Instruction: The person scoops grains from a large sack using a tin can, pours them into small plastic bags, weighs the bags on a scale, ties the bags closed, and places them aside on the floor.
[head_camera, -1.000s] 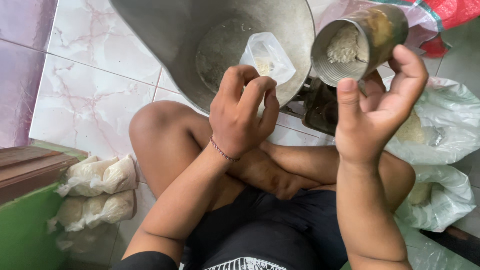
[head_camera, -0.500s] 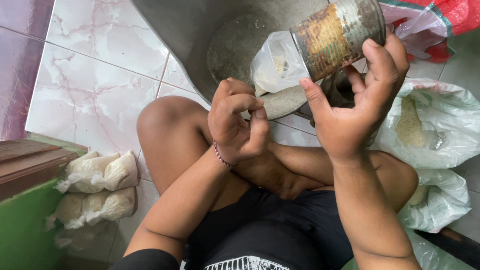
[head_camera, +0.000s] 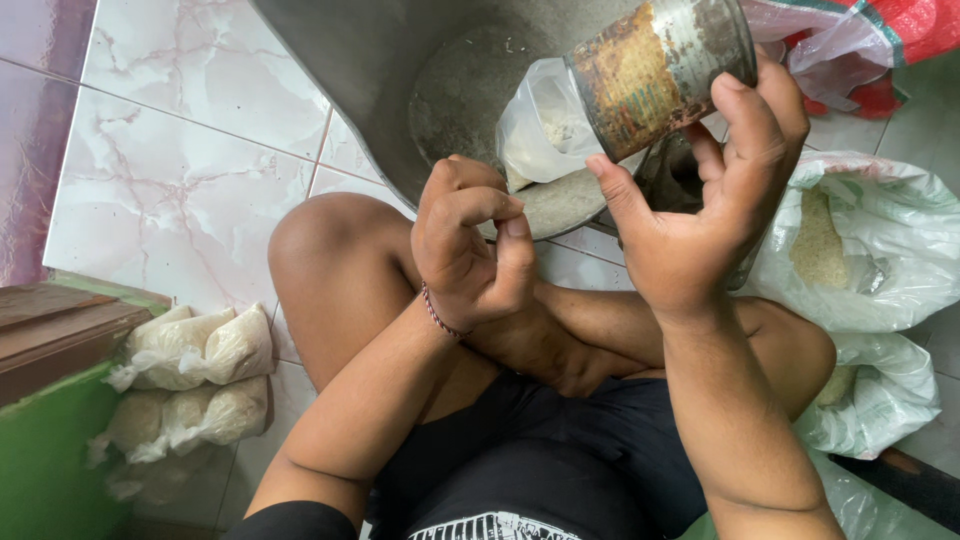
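- A person is sitting cross-legged on a marble-patterned tiled floor (head_camera: 180, 190), seen from above, with both bare hands raised at the centre of the frame.
- The right hand (head_camera: 715, 215) is tilting a rusty tin can (head_camera: 655, 75) at the upper right of the frame, its grip wrapped around the can's lower end, thumb on one side and fingers on the other.
- The can's mouth is pointing down-left into a small clear plastic bag (head_camera: 545, 125), which is showing pale grains inside.
- The left hand (head_camera: 470, 250) is sitting just below the bag, its grip curled with fingertips pressed together; whether it is pinching the bag's edge cannot be told.
- A large grey metal basin (head_camera: 400, 90) is lying behind the bag, at the top centre.
- Filled, tied bags of grain (head_camera: 195, 385) are lying at the lower left beside a green box (head_camera: 40, 450).
- A big open sack (head_camera: 860, 240) holding grain is sitting at the right edge.
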